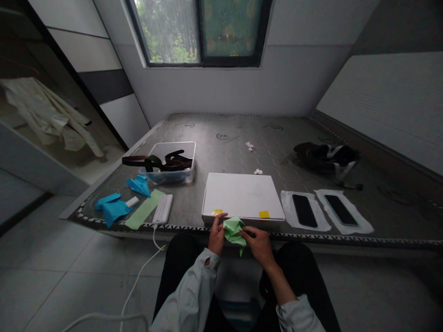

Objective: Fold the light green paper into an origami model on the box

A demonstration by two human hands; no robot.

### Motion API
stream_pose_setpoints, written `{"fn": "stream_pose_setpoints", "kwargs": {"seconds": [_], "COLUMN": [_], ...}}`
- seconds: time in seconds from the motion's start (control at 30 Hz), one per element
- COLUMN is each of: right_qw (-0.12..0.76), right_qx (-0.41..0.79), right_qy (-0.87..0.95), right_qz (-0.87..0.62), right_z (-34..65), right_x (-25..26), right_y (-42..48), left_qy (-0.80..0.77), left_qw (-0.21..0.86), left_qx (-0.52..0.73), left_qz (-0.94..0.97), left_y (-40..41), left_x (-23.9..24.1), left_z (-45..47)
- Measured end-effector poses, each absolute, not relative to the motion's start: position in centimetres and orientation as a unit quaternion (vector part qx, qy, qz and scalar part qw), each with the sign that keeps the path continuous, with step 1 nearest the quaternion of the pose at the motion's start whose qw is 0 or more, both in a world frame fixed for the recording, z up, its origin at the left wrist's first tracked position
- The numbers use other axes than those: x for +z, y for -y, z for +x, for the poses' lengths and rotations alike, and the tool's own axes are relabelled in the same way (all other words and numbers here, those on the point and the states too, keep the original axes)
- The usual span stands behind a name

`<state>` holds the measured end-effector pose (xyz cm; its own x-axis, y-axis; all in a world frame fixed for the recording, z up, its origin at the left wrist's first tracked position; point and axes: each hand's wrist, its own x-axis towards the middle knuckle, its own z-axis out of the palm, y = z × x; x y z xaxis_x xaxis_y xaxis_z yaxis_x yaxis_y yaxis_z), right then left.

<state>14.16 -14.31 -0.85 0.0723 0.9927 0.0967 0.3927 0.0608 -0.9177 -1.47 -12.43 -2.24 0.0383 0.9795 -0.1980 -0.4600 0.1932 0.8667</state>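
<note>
Between my hands is a crumpled piece of green paper (234, 229), held just in front of the near edge of a white box (242, 193). My left hand (216, 234) grips the paper's left side. On the right side, my right hand (258, 243) pinches it with thumb and fingers. A corner of the paper hangs down below. The closed box lies flat on the mattress edge, with two yellow pieces of tape (264, 214) at its front.
Two phones lie on white wrappers (323, 222) at the right, a dark bag (325, 157) behind them. A clear bin (188, 175) holds belts. Left are a white power strip (162, 210), a green paper strip (143, 212) and blue paper (114, 210).
</note>
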Motion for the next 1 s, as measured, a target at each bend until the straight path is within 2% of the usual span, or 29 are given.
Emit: {"fn": "stream_pose_setpoints", "kwargs": {"seconds": [0.4, 0.67, 0.83, 1.0], "right_qw": [0.466, 0.538, 0.590, 0.631], "right_qx": [0.313, 0.483, 0.524, 0.537], "right_qy": [0.611, 0.474, 0.388, 0.329], "right_qz": [-0.558, -0.502, -0.477, -0.453], "right_z": [13.9, 14.6, 15.5, 16.1], "right_x": [0.4, 0.3, -0.9, -1.7], "right_y": [14.7, 14.3, 14.0, 13.6], "left_qy": [-0.447, -0.446, -0.393, -0.414], "left_qw": [0.627, 0.625, 0.664, 0.641], "left_qx": [0.584, 0.588, 0.594, 0.597], "left_qz": [0.256, 0.253, 0.227, 0.248], "left_y": [11.7, 11.5, 11.5, 11.9], "left_x": [-3.7, -4.2, -3.7, -2.7], "left_z": [-1.5, -1.8, -2.1, -2.2]}}
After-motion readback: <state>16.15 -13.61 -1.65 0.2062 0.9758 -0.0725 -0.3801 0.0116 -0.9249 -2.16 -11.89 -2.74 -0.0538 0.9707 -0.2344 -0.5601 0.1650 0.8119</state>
